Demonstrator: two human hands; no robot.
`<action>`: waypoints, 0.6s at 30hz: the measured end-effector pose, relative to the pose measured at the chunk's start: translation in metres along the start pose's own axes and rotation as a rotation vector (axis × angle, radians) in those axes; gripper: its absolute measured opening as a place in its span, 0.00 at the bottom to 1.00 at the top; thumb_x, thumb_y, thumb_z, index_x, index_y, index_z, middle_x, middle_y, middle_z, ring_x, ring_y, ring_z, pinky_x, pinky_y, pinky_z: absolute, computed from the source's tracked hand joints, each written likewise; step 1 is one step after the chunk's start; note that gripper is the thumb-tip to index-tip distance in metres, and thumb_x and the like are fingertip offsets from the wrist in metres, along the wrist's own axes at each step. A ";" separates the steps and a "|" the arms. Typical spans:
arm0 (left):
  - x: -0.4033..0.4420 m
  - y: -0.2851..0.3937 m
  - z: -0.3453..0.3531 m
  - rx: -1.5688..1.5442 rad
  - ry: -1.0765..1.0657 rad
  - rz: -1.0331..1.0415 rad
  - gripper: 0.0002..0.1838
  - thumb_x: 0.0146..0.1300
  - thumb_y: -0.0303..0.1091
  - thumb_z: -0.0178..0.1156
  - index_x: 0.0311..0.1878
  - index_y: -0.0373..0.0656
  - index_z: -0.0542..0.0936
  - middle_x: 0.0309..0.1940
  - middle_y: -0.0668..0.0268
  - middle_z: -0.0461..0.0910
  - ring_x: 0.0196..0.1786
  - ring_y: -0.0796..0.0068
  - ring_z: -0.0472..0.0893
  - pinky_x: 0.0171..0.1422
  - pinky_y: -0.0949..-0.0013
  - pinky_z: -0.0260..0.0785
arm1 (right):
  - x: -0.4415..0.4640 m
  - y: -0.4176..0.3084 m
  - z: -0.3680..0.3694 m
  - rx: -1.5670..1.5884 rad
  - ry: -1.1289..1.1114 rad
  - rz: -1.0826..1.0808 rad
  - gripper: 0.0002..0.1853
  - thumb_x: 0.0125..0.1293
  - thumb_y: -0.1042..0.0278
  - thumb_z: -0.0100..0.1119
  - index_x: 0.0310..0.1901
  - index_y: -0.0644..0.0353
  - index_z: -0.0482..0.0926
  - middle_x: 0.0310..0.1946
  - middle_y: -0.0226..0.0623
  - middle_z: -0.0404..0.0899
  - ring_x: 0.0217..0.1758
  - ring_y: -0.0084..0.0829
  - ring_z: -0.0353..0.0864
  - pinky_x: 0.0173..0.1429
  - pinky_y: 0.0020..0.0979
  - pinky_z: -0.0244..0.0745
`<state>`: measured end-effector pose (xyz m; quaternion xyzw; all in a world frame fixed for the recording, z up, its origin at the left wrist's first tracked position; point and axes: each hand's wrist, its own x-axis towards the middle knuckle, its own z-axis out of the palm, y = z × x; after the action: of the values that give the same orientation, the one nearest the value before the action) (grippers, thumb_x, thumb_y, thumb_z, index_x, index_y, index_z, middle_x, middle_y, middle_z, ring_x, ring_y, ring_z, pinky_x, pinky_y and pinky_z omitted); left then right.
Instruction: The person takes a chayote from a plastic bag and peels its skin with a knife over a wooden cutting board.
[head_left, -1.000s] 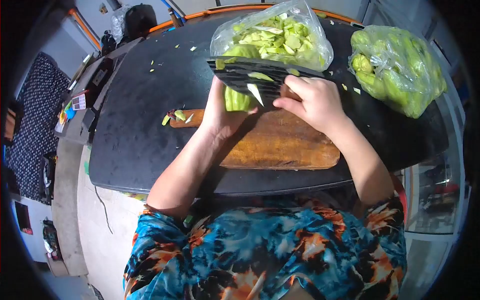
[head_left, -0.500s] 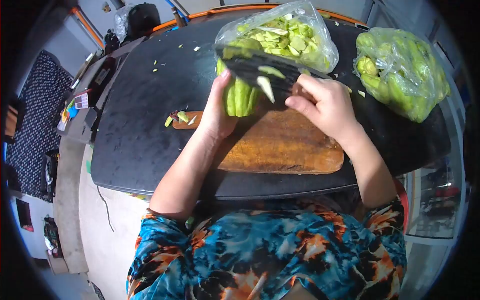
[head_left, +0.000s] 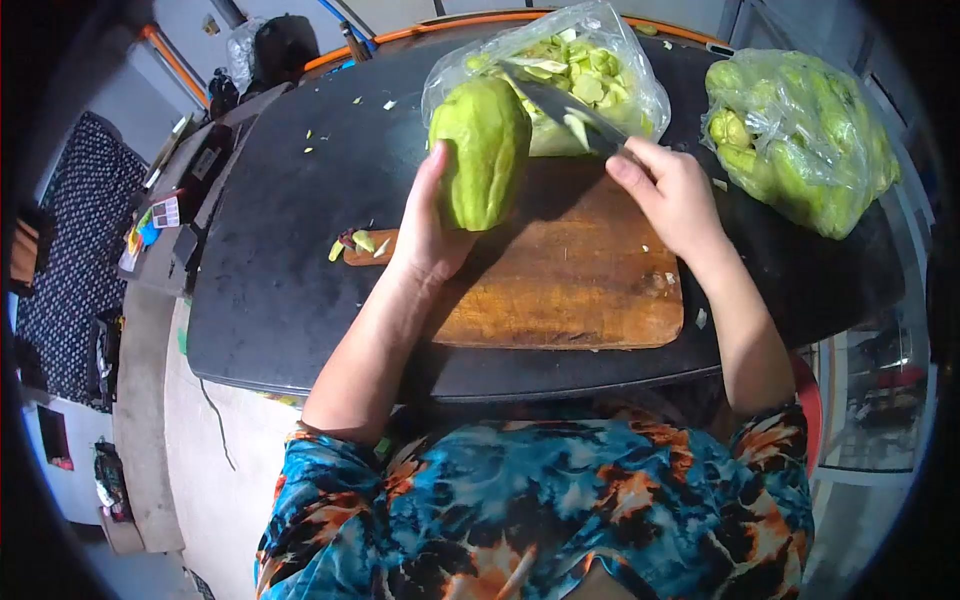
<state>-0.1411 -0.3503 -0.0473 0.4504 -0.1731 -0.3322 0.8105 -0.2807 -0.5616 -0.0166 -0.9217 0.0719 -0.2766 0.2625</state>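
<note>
Green fruit (head_left: 480, 155) partly hides the bag (head_left: 648, 108) of slices (head_left: 597, 75).

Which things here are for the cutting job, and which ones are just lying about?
For the job:
- squash, in the left hand
- knife, in the right hand
- board
- bag of pieces
- bag of whole squash

Probably just lying about:
- spotted cloth
- cord on the floor
</note>
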 end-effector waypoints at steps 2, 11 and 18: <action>0.000 0.003 0.001 -0.073 -0.021 -0.076 0.38 0.63 0.67 0.49 0.66 0.48 0.69 0.58 0.60 0.75 0.59 0.62 0.76 0.57 0.50 0.70 | -0.009 -0.016 0.003 0.096 0.003 -0.076 0.21 0.65 0.45 0.60 0.34 0.58 0.79 0.19 0.38 0.78 0.25 0.41 0.81 0.31 0.35 0.73; -0.002 -0.007 -0.013 -0.091 -0.041 -0.049 0.26 0.69 0.57 0.49 0.58 0.47 0.73 0.49 0.66 0.80 0.51 0.66 0.79 0.45 0.62 0.71 | -0.015 -0.049 0.010 -0.063 0.021 -0.378 0.21 0.61 0.43 0.63 0.28 0.54 0.74 0.19 0.32 0.79 0.23 0.38 0.81 0.27 0.37 0.74; -0.030 0.005 0.020 0.005 -0.126 0.015 0.41 0.63 0.67 0.53 0.69 0.46 0.65 0.63 0.58 0.71 0.63 0.59 0.74 0.62 0.54 0.69 | 0.034 0.080 0.000 -0.171 0.111 0.200 0.26 0.69 0.40 0.51 0.36 0.58 0.82 0.26 0.47 0.81 0.33 0.48 0.83 0.37 0.41 0.75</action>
<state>-0.1727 -0.3396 -0.0318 0.4293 -0.2281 -0.3532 0.7993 -0.2518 -0.6393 -0.0424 -0.9121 0.2013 -0.2923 0.2051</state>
